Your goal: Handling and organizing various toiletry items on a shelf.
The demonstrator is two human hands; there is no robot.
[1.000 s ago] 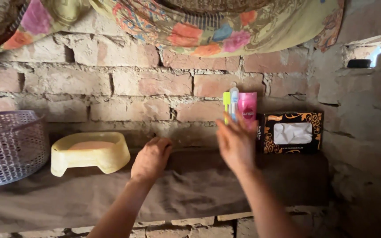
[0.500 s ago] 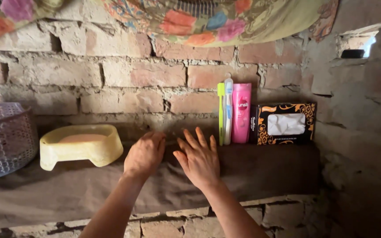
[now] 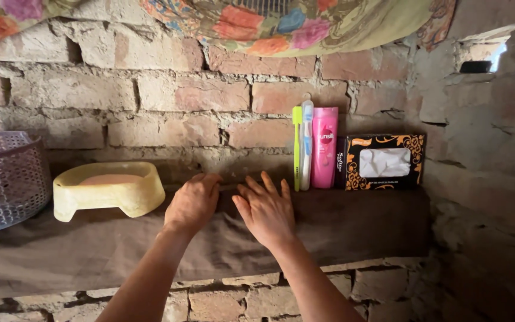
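Brown cloth on shelf under both hands, left hand curled, right hand spread flat, side by side.

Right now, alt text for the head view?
Left hand and right hand press flat on a brown cloth over a brick shelf, between a yellow soap dish and toothbrushes, a pink bottle and a tissue box.

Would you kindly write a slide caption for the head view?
Both hands, left hand and right hand, rest on the brown cloth beside a yellow soap dish.
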